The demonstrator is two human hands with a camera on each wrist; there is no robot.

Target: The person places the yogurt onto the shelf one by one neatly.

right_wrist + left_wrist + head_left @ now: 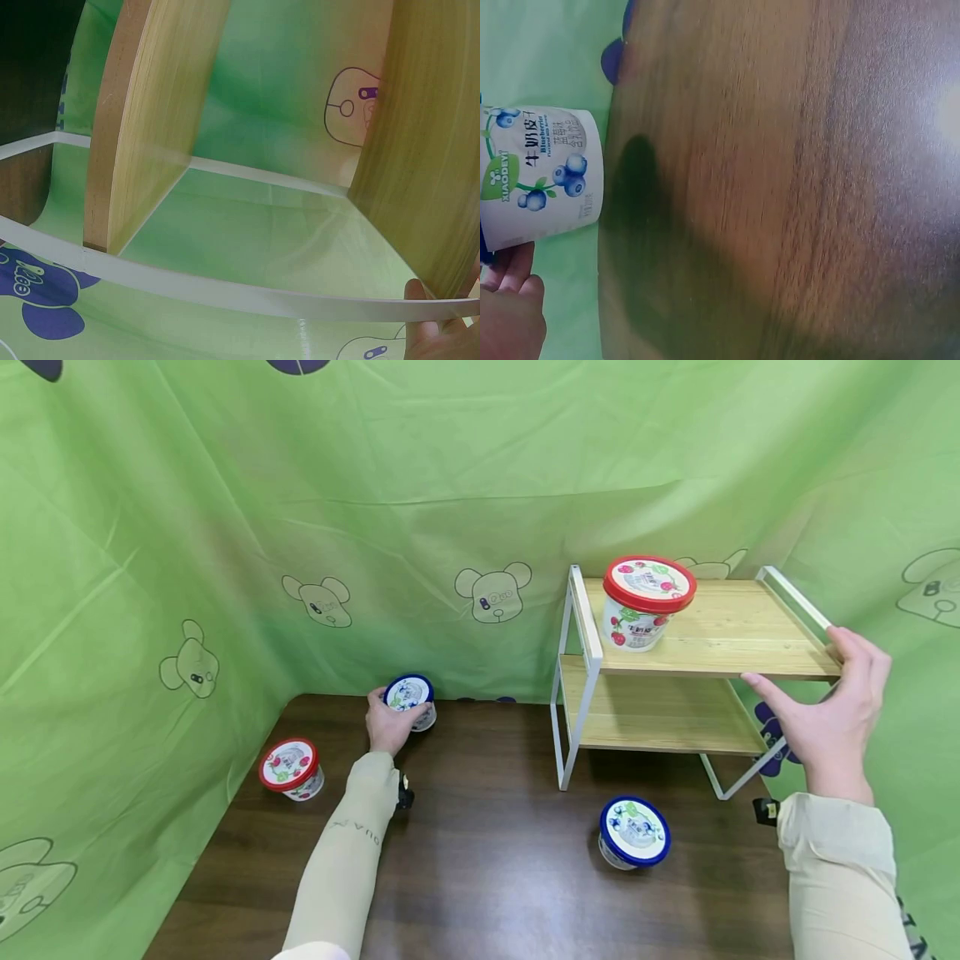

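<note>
My left hand grips a white tub with a blue lid near the table's back edge. Blueberries are printed on the side of this tub in the left wrist view, where my fingers lie along its lower edge near the lid. At the far right, my right hand holds the front right corner of a two-tier shelf. Its fingers bend over the white metal rail, while the thumb sticks out toward the left, by the front edge of the top board.
A red-lidded strawberry tub stands on the top board's left side. Another red-lidded tub sits at the table's left. A second blue-lidded tub stands before the shelf on the dark wooden table. Green cloth hangs behind.
</note>
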